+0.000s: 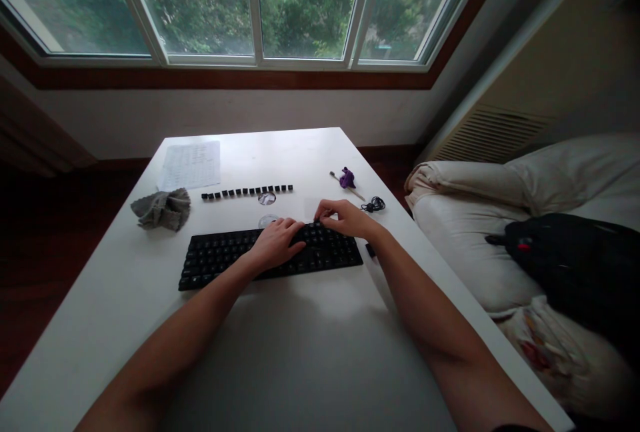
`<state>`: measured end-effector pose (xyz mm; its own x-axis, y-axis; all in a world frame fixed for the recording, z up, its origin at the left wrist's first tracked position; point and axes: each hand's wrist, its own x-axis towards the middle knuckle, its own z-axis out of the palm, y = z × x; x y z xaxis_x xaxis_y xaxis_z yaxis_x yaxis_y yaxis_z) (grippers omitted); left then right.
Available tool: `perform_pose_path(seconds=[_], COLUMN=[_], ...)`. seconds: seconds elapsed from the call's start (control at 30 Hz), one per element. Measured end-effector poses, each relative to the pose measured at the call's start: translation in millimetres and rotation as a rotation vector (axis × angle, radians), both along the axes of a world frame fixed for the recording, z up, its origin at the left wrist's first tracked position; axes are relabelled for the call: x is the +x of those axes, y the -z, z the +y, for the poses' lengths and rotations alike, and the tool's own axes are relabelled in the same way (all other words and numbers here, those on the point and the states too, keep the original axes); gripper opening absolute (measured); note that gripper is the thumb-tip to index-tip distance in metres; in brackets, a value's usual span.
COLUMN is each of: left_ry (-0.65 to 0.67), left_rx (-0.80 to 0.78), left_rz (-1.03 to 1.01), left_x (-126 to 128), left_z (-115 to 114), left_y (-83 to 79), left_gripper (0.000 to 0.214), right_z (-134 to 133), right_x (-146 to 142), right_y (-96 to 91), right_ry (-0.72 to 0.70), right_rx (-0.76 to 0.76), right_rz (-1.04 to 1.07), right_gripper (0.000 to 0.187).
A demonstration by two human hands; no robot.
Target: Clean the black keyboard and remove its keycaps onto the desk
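A black keyboard (220, 257) lies across the middle of the white table (310, 352). My left hand (277, 241) rests palm down on the keyboard's middle, fingers curled over the upper keys. My right hand (344, 217) is at the keyboard's far right top edge, fingers pinched together on something small that I cannot make out. Behind the keyboard runs a row of several loose black keycaps (247, 191).
A crumpled grey cloth (163, 209) and a sheet of paper (191, 165) lie at the far left. A purple-tipped tool (347, 179) and a coiled black cable (374, 205) lie at the far right. Two small round discs (267, 198) sit behind the keyboard. A bed with a black bag (575, 265) is right of the table.
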<state>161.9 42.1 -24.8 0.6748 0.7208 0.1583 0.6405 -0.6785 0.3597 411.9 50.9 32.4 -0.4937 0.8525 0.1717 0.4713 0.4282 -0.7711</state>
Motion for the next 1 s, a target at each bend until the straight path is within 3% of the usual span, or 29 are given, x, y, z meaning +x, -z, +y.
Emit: perform_pose_path(seconds=[0.3,0.47,0.7,0.83,1.0], left_ry=[-0.007,-0.080,0.015,-0.006,-0.066], left_rx=[-0.033,-0.084,-0.226,-0.263,-0.231], left_rz=[-0.012,-0.146,-0.563,-0.598,-0.574], left_x=[-0.5,1.7,9.0,9.5,11.6], left_z=[0.6,0.4,-2.0,-3.5,-4.3], left_y=[0.6,-1.7,-15.9,-21.2,-17.7], left_gripper=[0.048,0.058,0.035,0.023,0.028], right_z=[15.1,11.2,-3.0,-7.8,-9.5], right_x=[28.3,22.9,-2.6,-12.5,-19.2], right_y=[15.7,7.7,-11.3,-13.7,-12.8], right_ry=[0.030,0.098,0.068,0.109,0.104], right_rx=[-0.252,-0.190,-0.152,-0.152,-0.136], right_rz=[0.213,0.316,0.358,0.400,0.392], right_gripper=[0.014,0.014,0.023,0.025,0.026])
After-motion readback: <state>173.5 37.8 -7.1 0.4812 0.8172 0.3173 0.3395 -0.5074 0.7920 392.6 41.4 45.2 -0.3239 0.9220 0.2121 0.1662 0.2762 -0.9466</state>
